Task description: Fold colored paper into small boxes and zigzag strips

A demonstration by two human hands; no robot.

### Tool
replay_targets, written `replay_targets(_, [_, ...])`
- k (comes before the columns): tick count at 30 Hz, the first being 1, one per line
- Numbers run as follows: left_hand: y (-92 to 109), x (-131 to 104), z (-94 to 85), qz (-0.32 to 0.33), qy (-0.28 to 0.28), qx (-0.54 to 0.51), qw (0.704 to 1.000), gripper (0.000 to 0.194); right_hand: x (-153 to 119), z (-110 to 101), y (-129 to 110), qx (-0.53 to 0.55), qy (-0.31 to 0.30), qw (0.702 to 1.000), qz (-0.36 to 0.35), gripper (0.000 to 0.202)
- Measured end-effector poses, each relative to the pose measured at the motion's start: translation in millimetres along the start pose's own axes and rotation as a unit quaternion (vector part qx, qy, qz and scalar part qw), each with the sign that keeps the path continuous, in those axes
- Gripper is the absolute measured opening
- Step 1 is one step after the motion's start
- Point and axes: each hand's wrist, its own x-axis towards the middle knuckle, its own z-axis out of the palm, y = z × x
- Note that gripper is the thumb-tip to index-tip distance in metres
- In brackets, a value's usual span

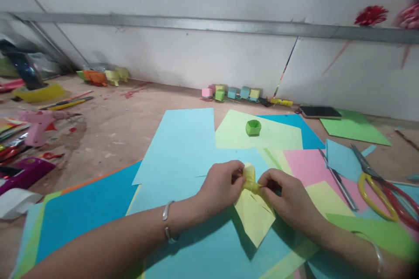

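Note:
A folded sheet of pale yellow paper (256,220) is pinched between my two hands, its pointed end hanging toward me and its upper part creased and gathered. My left hand (224,185) grips it at the upper left, thumb and fingertips pressed together. On the other side, my right hand (286,192) pinches the right end of the folded band. Both hands hover over light blue paper (180,148). Beyond them a small green folded paper box (253,128) sits on a pale green sheet (225,128).
To the right lie scissors (376,196) with yellow and red handles, a craft knife (340,183) and a phone (321,112). A pink glue gun (37,126) and yellow tape roll (41,91) are at left. Small paper boxes (232,93) line the wall.

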Motion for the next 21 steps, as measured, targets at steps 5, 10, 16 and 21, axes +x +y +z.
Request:
replay_targets(5, [-2,1,0.8,0.008,0.004,0.002,1.0,0.013,-2,2,-1,-0.012,0.023,0.993,-0.116,0.013])
replay_targets(10, [2,-3,2.9,0.061,-0.004,0.036,0.997,0.014,-3,4,-1,-0.03,0.071,0.983,-0.165,0.011])
replay_targets(16, [7,-9,1.9,0.112,-0.02,0.049,0.992,0.018,2,3,-1,0.012,0.07,0.997,-0.041,0.009])
replay_targets(21, [4,-9,2.2,0.128,-0.026,0.033,0.991,0.022,2,1,-5,0.038,-0.01,0.999,-0.027,0.007])
